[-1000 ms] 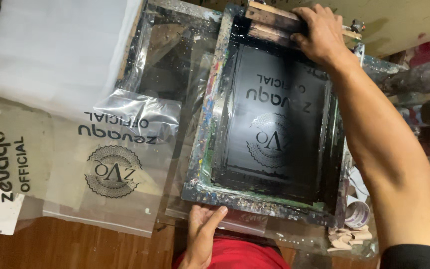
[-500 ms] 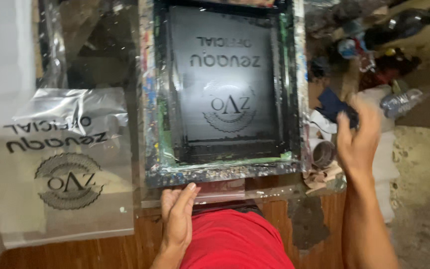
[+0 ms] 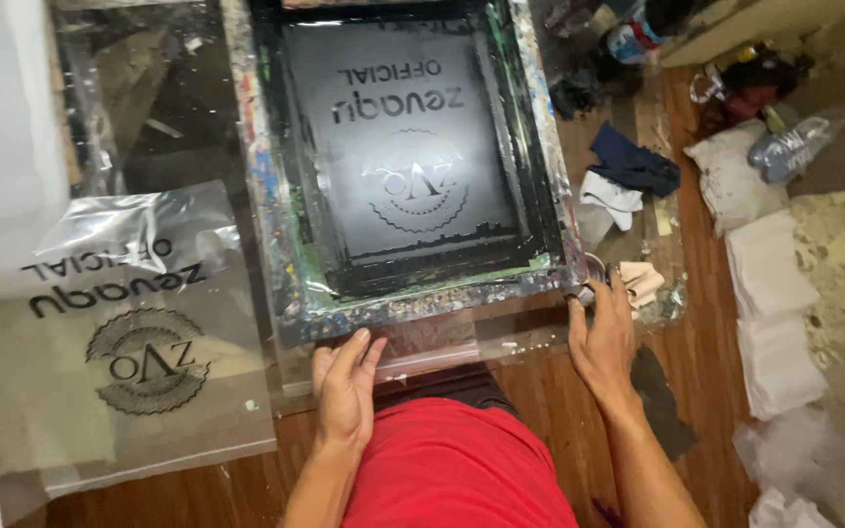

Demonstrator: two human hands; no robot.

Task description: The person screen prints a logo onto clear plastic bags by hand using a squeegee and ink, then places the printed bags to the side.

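A paint-smeared screen-printing frame with a dark mesh carrying a round emblem and lettering lies flat in front of me. My left hand rests fingers-up against the frame's near edge, on a clear plastic sheet sticking out under it. My right hand touches the frame's near right corner, fingers spread, holding nothing.
Printed clear plastic bags lie stacked at left on the wooden table. Rags, bottles and white cloth bundles crowd the right side. A small pot sits by the frame's corner.
My right hand came down from the frame's far edge, swung out to the right, and now rests at the near right corner. The view shifted left to right.
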